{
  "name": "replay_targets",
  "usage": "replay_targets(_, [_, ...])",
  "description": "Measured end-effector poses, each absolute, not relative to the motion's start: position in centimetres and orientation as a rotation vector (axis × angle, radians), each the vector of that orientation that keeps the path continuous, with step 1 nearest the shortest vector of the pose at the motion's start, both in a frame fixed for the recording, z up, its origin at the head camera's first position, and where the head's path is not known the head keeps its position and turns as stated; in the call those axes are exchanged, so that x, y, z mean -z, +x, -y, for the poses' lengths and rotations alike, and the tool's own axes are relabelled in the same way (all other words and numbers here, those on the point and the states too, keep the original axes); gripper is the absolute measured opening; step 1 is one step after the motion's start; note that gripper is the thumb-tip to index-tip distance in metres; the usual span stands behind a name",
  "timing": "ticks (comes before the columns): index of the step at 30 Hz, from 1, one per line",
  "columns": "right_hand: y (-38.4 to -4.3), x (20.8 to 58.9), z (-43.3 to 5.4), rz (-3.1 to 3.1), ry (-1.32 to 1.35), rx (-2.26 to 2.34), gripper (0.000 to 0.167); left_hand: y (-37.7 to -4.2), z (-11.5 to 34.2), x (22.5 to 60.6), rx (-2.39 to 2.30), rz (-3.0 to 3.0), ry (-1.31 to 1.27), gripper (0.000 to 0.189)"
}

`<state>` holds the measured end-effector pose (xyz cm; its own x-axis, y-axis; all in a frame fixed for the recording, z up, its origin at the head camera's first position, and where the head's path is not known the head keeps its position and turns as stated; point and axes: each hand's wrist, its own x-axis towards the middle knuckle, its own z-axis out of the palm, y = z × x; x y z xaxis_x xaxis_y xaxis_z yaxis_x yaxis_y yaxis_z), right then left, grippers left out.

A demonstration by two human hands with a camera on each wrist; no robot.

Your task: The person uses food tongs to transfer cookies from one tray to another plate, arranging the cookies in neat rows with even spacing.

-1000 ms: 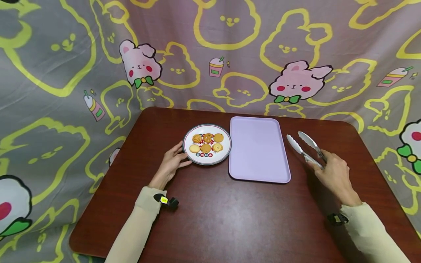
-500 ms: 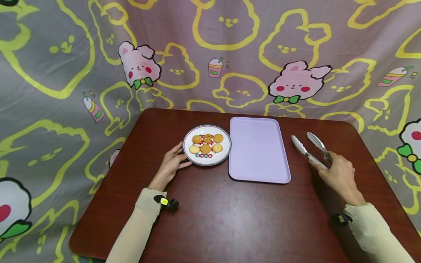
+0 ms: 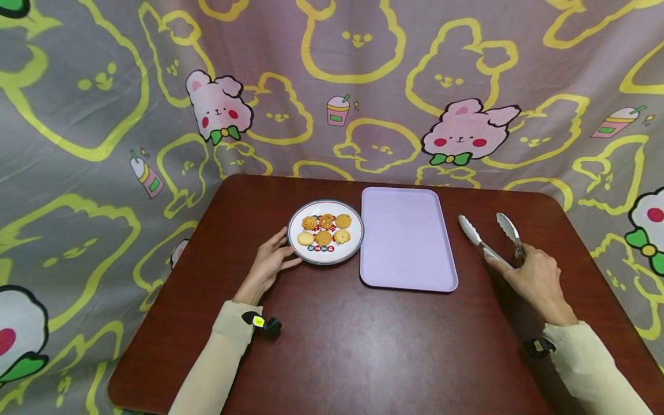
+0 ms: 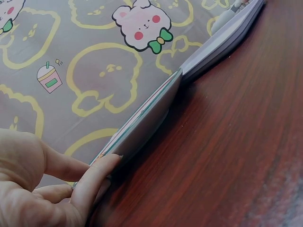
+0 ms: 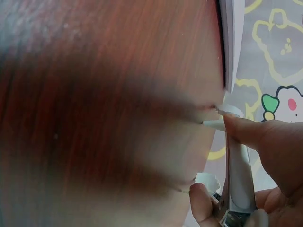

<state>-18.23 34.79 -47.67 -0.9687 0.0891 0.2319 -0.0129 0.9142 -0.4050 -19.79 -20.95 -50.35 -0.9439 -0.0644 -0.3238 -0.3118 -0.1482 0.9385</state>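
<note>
In the head view, a round white plate [image 3: 332,256] with a dark rim bears several cookies [image 3: 324,238] of different shapes. My left hand [image 3: 268,264] holds the plate by its left edge. The left wrist view shows the thumb against the plate's [image 4: 147,120] outer side and other fingers at the rim. At the right, my right hand [image 3: 536,279] grips a pair of metal tongs [image 3: 472,231] by the handles, their arms spread apart with nothing between the tips. The right wrist view shows thumb and fingers round the tongs [image 5: 240,177].
A lilac rectangular tray [image 3: 408,242] lies between plate and tongs, its left edge right beside the plate. All stand on a dark red-brown wooden table [image 3: 384,346]. A patterned curtain [image 3: 290,46] hangs close behind the table and along its left side.
The tongs have spread wider, their right arm swinging outward, and my right hand has shifted slightly right. My left hand stays at the plate; the whole head view drops slightly.
</note>
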Motion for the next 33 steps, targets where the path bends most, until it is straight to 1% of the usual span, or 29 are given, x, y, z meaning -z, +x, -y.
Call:
replay_targets(9, [-18.0,47.7,-34.3,2.832,-0.084,-0.594,0.067,-20.0,20.6,50.3,-2.228,-1.915,-0.417,0.07])
replay_targets(14, [-17.5,47.4,-34.1,2.864,-0.05,-0.598,0.077,-20.1,20.8,50.2,-2.236,-1.919,-0.427,0.07])
replay_targets(20, [-16.2,47.6,-33.3,2.735,0.033,-0.585,0.073,-19.8,21.0,50.0,-2.245,-1.909,-0.431,0.07])
replay_targets(25, [-14.8,47.6,-31.9,2.64,0.113,-0.592,0.078,-19.5,21.3,50.1,-2.253,-1.909,-0.454,0.069])
replay_targets(29, [-13.7,47.5,-30.6,2.613,0.18,-0.626,0.081,-19.2,21.7,49.9,-2.197,-1.963,-0.48,0.064])
replay_targets(33, [-12.8,47.5,-29.6,2.598,0.252,-0.645,0.081,-18.5,21.7,49.3,-2.111,-2.084,-0.478,0.062])
